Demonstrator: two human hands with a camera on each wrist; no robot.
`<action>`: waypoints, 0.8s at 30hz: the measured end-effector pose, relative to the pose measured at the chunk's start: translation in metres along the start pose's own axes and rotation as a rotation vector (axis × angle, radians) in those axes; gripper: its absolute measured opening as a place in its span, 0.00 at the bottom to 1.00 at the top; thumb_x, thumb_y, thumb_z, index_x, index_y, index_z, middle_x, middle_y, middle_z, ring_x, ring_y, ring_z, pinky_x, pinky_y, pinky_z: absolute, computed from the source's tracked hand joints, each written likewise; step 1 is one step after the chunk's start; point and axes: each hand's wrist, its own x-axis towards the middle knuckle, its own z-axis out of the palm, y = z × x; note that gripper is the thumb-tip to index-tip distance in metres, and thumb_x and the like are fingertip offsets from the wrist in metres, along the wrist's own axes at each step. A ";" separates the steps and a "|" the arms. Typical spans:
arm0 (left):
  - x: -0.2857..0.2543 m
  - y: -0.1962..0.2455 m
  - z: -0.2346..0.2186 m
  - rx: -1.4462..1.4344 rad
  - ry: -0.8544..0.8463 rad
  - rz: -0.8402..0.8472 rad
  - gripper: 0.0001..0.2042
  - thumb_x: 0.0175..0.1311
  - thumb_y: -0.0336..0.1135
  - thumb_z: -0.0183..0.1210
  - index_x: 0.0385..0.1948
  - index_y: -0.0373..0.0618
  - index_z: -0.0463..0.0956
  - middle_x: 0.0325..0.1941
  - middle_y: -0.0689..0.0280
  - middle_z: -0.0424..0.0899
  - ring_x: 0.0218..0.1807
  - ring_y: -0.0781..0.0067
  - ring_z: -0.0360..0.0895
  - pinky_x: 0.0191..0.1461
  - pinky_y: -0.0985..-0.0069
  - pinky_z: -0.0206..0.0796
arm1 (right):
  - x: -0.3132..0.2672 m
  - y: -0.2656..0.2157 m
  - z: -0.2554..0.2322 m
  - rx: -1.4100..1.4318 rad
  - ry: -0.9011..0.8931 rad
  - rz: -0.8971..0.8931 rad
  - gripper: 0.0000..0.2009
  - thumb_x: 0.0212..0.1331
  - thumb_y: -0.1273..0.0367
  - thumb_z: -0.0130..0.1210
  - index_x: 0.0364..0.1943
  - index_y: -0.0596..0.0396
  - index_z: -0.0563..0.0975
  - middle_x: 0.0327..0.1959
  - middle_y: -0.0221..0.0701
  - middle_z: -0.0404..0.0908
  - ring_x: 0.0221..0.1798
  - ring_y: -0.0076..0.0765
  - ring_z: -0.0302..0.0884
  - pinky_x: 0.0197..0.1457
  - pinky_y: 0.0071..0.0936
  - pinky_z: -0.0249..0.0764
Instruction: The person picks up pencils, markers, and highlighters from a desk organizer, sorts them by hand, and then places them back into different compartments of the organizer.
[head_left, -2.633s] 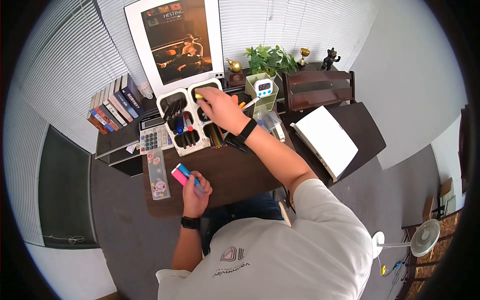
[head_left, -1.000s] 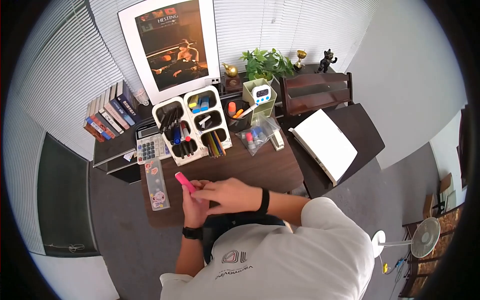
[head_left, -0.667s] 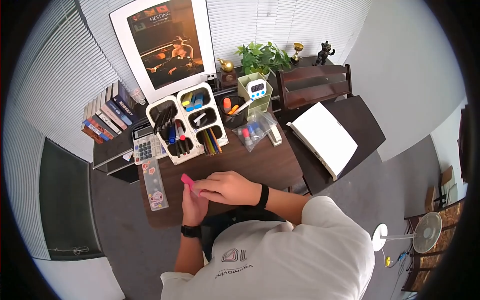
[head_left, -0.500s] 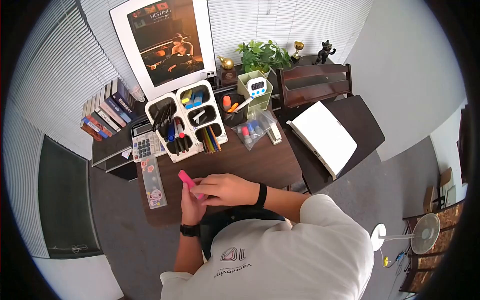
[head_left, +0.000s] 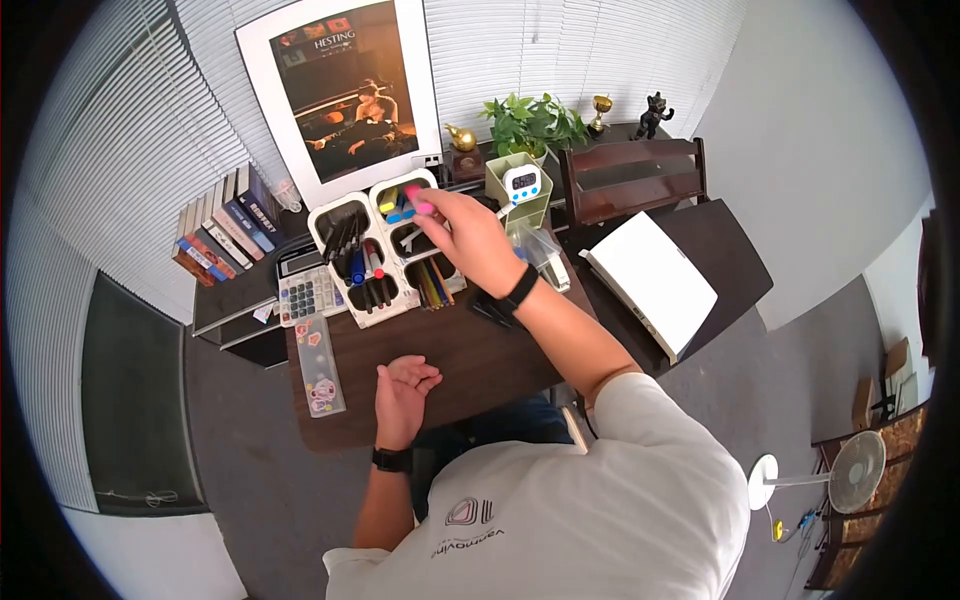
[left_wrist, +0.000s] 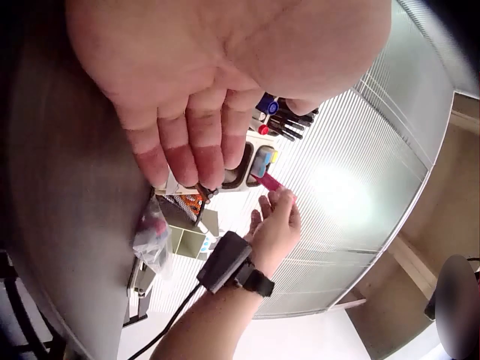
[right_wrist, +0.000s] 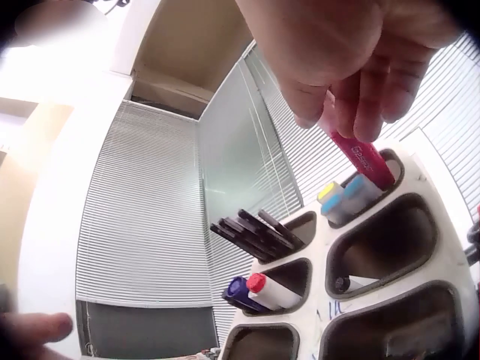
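Note:
My right hand (head_left: 475, 238) pinches a pink highlighter (right_wrist: 366, 160) over the white pen organizer (right_wrist: 319, 289). The highlighter's lower end dips into the back right compartment, beside a yellow highlighter (head_left: 388, 203) and blue highlighters (right_wrist: 352, 199). My left hand (head_left: 404, 400) rests in the air over the near part of the desk, palm turned up, fingers relaxed, with nothing in it. Other compartments hold black pens (right_wrist: 255, 234), a blue marker (right_wrist: 238, 291), a red-capped marker (right_wrist: 274, 291), a white-bodied pen and pencils (head_left: 436, 283).
A sticker-covered pencil case (head_left: 320, 370) and a calculator (head_left: 307, 297) lie left on the brown desk (head_left: 480, 360). Right of the organizer are a plastic bag of bottles (left_wrist: 152, 238), a green holder (left_wrist: 186, 238) and a timer (head_left: 523, 183). A framed poster (head_left: 345, 90) stands behind.
Highlighters held in my left hand have moved: blue ones now sit in the back right compartment. My right hand took the pink highlighter from the left and carried it there. The left hand opened.

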 end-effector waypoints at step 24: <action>0.002 0.005 -0.003 -0.095 0.053 -0.075 0.24 0.84 0.53 0.37 0.51 0.42 0.77 0.41 0.62 0.84 0.49 0.66 0.80 0.60 0.63 0.71 | -0.125 0.014 0.001 1.234 -0.480 1.425 0.41 0.69 0.32 0.42 0.59 0.61 0.76 0.55 0.42 0.84 0.55 0.40 0.84 0.56 0.33 0.79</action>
